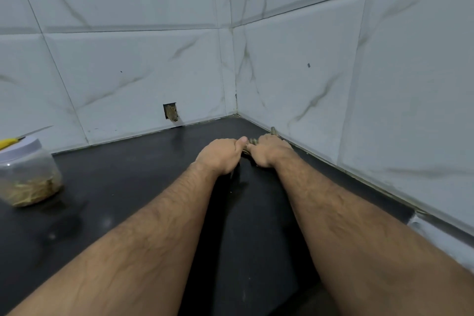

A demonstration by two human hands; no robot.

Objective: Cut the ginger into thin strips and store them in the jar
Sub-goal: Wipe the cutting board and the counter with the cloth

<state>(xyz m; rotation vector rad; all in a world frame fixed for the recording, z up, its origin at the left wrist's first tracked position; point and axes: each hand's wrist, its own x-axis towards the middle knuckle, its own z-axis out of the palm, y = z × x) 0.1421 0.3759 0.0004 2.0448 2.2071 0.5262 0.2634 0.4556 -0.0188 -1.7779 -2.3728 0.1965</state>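
Ginger (250, 147) sits at the far-right corner of the black bench (128, 182), just beside the tiled wall (333, 84); mostly hidden, so its long axis can't be told. Left hand (220, 155) & right hand (269, 151) both curl round it, each grip closed on the piece. Jar (28, 177) (strips inside, white lid on) stands well apart at left, w/ a yellow-handled knife (15, 140) lying on top.

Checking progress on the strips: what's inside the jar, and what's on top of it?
Inside the jar: pale ginger strips along the bottom. On its white lid rests a yellow-handled knife.
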